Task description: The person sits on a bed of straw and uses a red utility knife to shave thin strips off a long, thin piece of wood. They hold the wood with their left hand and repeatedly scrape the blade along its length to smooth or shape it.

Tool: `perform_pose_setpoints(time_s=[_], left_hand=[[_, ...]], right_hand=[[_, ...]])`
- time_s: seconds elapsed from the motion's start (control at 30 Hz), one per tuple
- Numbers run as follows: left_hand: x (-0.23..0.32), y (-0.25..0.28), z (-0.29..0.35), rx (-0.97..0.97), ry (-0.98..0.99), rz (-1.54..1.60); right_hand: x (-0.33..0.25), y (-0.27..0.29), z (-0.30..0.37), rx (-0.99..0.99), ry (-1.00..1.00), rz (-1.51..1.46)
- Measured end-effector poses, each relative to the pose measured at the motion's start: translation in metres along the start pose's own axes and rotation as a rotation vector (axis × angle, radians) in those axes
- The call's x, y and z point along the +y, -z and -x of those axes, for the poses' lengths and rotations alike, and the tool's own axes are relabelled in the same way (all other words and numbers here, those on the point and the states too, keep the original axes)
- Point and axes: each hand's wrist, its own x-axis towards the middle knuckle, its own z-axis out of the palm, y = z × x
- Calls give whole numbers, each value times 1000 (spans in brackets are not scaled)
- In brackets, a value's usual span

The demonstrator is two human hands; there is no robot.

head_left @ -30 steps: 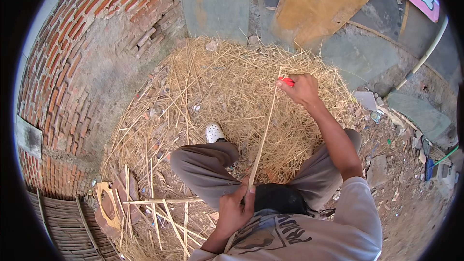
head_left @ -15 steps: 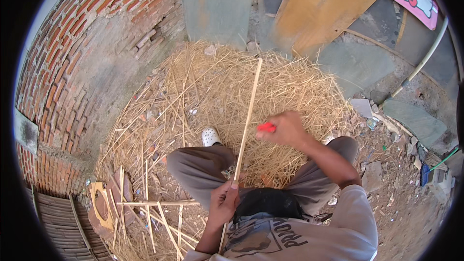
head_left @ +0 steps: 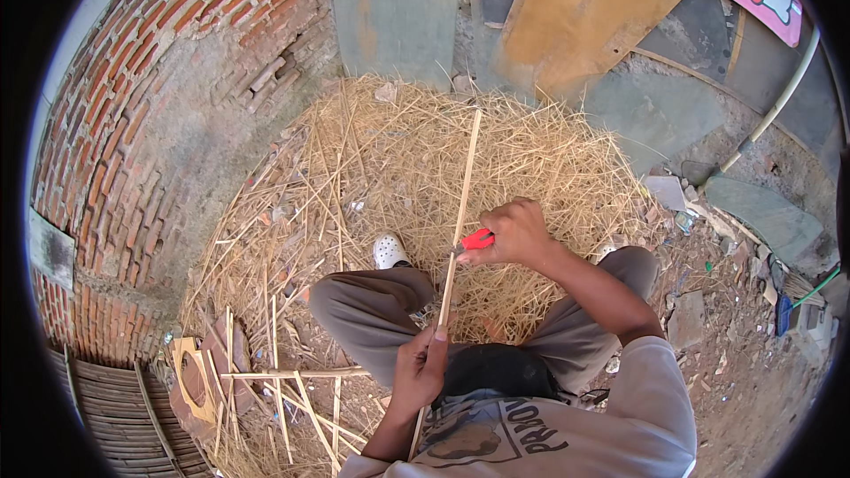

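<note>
A long pale bamboo strip (head_left: 465, 186) stretches away from my lap over the straw, with its near end running back beneath my left forearm. My left hand (head_left: 420, 368) is closed around its lower part, thumb on top. In my right hand (head_left: 516, 232) is a knife with a red handle (head_left: 478, 239), its short grey blade against the strip's right side, about midway along the visible length. My fingers partly cover the handle.
Straw-like shavings (head_left: 549, 159) are heaped before my crossed legs. More strips (head_left: 310, 416) lie at the lower left by a wooden piece with a round hole (head_left: 189, 381). A brick wall (head_left: 115, 177) rises at left; boards (head_left: 611, 9) lean at the back.
My right hand has come slightly toward me and left, bringing the knife blade onto the strip. My left hand keeps its grip, and the strip has barely shifted.
</note>
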Motion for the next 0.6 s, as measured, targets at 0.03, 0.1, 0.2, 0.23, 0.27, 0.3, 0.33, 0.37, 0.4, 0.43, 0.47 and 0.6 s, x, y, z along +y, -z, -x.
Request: perform_pose_setpoints(time_s=[0.03, 0.1, 0.2, 0.23, 0.27, 0.3, 0.33, 0.37, 0.4, 0.43, 0.47, 0.6], left_hand=[[0, 0, 0, -3, -6, 15], [-1, 0, 0, 3, -8, 11], [-6, 1, 0, -3, -11, 13], [-8, 1, 0, -6, -11, 15], [-8, 2, 0, -6, -19, 12], [-8, 2, 0, -5, -26, 8], [-8, 2, 0, -5, -34, 5], [-8, 2, 1, -5, -25, 1], [-7, 2, 1, -5, -16, -4], [-6, 1, 2, -9, -7, -8], [-8, 0, 5, -29, 12, -5], [-16, -6, 19, -96, 84, 18]], right_hand=[[1, -3, 0, 23, 3, -4], [3, -7, -1, 39, 7, -3], [4, -9, -1, 23, 3, 10], [3, -9, -2, 17, 1, 14], [3, -10, -3, 15, 0, 15], [3, -11, -3, 41, 23, 26], [5, -14, -2, 67, 47, 37], [7, -17, -1, 95, 69, 50], [9, -19, -1, 50, 9, 34], [11, -21, -1, 4, -53, 21], [15, -22, -2, -42, -115, 7], [69, -1, -18, -45, -421, 106]])
